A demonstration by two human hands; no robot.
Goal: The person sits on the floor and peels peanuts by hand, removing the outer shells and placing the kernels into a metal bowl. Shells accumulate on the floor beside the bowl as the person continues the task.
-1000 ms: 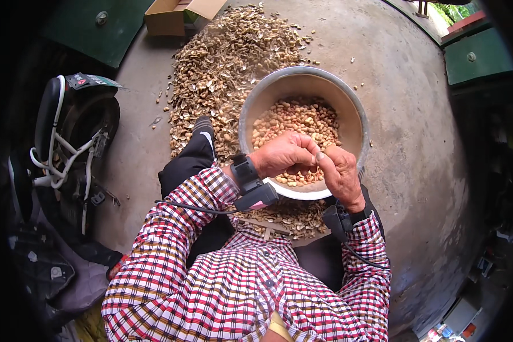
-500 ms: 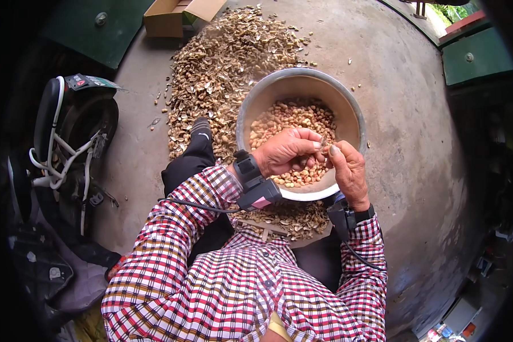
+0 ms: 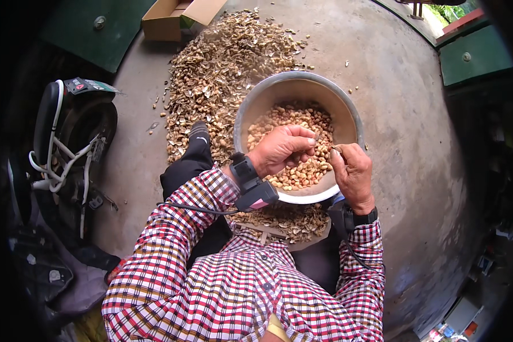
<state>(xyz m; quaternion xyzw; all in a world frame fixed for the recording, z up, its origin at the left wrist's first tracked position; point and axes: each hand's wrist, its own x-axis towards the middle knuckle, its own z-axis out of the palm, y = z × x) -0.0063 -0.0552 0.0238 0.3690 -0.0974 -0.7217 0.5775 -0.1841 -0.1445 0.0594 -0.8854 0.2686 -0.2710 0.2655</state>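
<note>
Peanut pinched at the fingertips of my right hand, just above the metal basin. My left hand is curled over the basin, fingers bent on nuts I cannot make out. The basin holds a shallow layer of shelled kernels covering its bottom only. I judge the shelling well advanced: a broad heap of empty shells lies on the concrete floor beyond and left of the basin, more shells below it. A cardboard box stands beyond.
</note>
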